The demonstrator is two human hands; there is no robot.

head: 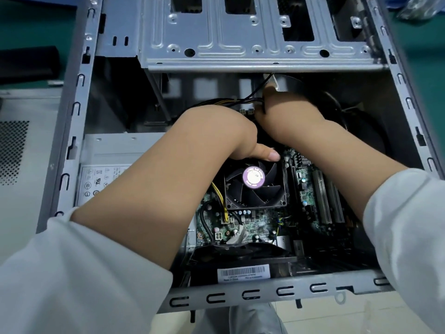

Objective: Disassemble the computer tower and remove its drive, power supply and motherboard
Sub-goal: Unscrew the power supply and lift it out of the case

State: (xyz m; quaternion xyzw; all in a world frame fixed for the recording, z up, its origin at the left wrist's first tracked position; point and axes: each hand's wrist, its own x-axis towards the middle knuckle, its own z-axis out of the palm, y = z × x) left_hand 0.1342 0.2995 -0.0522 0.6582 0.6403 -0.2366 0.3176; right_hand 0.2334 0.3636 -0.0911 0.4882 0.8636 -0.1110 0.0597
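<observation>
A: Nearest the camera?

B: Two white sleeves (79, 268) at 7 and 4 o'clock, then the near rim of the case (240, 294), which lies open on its side.

A: Locate the motherboard.

B: The motherboard (255, 225) sits on the case floor at 6 o'clock from centre. Its fan (254, 183) lies just below the left hand. The power supply (108, 155) is at 9 o'clock, under the left forearm. The drive cage (240, 39) spans 12 o'clock.

A: Left hand?

B: The left hand (221, 131) is at centre, back of hand up, thumb (267, 154) extended toward 3 o'clock at the fan's upper edge. Its fingers are hidden; grip cannot be determined.

A: Right hand?

B: The right hand (289, 109) is at 1 o'clock from the left hand, just beside it, reaching deeper into the case. Its fingers are curled around a cable bundle (240, 102) that runs off toward 9 o'clock. The forearm crosses above the white slots (322, 198).
</observation>
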